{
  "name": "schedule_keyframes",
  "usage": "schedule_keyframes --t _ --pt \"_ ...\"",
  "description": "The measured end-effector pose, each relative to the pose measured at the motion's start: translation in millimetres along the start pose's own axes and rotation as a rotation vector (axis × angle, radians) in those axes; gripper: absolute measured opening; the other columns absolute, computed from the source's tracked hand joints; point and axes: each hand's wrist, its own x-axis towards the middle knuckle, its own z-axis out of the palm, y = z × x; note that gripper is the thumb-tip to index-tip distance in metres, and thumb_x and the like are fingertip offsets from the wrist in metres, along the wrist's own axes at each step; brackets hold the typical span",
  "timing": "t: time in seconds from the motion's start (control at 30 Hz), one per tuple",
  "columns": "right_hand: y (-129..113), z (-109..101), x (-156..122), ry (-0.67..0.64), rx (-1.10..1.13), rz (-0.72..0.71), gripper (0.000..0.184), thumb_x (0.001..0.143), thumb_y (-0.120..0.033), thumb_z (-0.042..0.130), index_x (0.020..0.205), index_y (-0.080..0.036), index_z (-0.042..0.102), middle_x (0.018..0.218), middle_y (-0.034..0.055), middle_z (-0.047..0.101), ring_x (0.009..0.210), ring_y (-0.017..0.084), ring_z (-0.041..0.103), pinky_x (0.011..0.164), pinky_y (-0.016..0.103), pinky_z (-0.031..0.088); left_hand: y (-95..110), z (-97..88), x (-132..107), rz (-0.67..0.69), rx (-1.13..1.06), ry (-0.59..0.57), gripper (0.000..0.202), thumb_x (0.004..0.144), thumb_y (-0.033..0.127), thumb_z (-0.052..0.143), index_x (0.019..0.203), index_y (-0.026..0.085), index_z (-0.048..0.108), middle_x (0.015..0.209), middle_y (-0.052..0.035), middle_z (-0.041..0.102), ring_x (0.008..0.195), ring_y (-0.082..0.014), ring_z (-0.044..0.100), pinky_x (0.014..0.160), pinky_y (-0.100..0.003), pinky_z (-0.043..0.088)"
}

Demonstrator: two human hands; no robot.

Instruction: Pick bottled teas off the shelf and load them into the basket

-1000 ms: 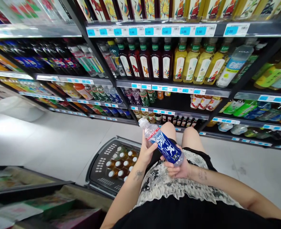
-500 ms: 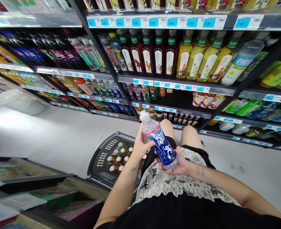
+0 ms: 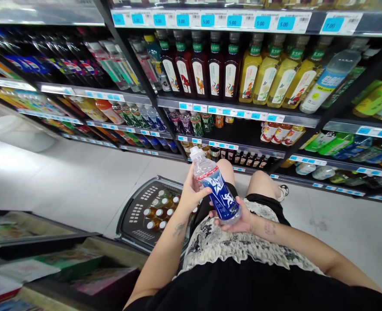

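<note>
Blue-labelled and clear, a plastic drink bottle (image 3: 221, 192) is being held tilted near the centre, its pale cap (image 3: 196, 152) being pointed far left. Its upper part is being gripped by the left hand (image 3: 193, 193), its base being cradled by the right hand (image 3: 243, 221). White-capped bottles (image 3: 161, 212) are being contained in a black basket (image 3: 128, 222) to the left.

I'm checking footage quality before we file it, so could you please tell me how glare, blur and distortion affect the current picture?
Head view: pale glare brightens the floor at left; the boxes at lower left look smeared; the shelves slant, stretching toward the edges, as through a wide lens; the blue-labelled bottle in the left hand and right hand is comparatively clear.
</note>
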Motion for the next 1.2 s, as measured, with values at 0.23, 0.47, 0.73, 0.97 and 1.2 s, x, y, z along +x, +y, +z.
schedule_keyframes --t 0.23,0.47,0.73,0.97,1.2 --pt "-1.5 8.8 0.7 0.007 0.031 0.021 0.089 0.065 -0.072 0.077 0.13 -0.016 0.057 0.114 0.0128 0.067 0.091 0.023 0.062 0.064 0.025 0.037 -2.9 1.4 2.6 -0.019 0.031 0.027 0.114 0.069 0.05 0.087 0.16 0.022 0.025 0.149 -0.0177 0.052 0.133 -0.0342 0.055 0.109 -0.044 0.05" --pt "-0.3 8.0 2.7 0.028 0.021 0.025 0.087 0.067 -0.074 0.074 0.129 -0.015 0.057 0.114 0.0116 0.067 0.091 0.022 0.061 0.066 0.025 0.037 -5.7 -1.6 1.8 -0.04 0.039 0.031 0.115 0.068 0.046 0.088 0.161 0.022 0.023 0.147 -0.0181 0.054 0.131 -0.033 0.057 0.106 -0.043 0.052" --pt "-2.2 1.3 2.7 0.077 0.054 0.021 0.084 0.072 -0.075 0.066 0.129 -0.014 0.055 0.113 0.0125 0.066 0.09 0.021 0.056 0.068 0.026 0.033 -6.1 1.9 2.7 -0.085 0.034 0.037 0.114 0.07 0.044 0.087 0.161 0.02 0.022 0.151 -0.0178 0.051 0.13 -0.0321 0.059 0.106 -0.041 0.052" --pt "-4.7 -6.2 -2.6 0.084 0.066 0.01 0.083 0.07 -0.071 0.071 0.128 -0.014 0.056 0.112 0.0119 0.067 0.091 0.022 0.058 0.07 0.027 0.036 -3.5 12.7 3.0 -0.11 0.022 0.038 0.103 0.076 0.039 0.083 0.16 0.023 0.026 0.153 -0.015 0.049 0.133 -0.0302 0.056 0.111 -0.04 0.048" --pt "-11.4 -6.8 -22.1 0.087 0.05 -0.055 0.083 0.061 -0.065 0.084 0.123 -0.015 0.061 0.111 0.0093 0.069 0.089 0.02 0.062 0.071 0.027 0.041 -10.0 27.8 5.4 -0.125 -0.043 -0.041 0.097 0.081 0.039 0.078 0.16 0.026 0.024 0.155 -0.0122 0.047 0.137 -0.0313 0.052 0.108 -0.04 0.051"
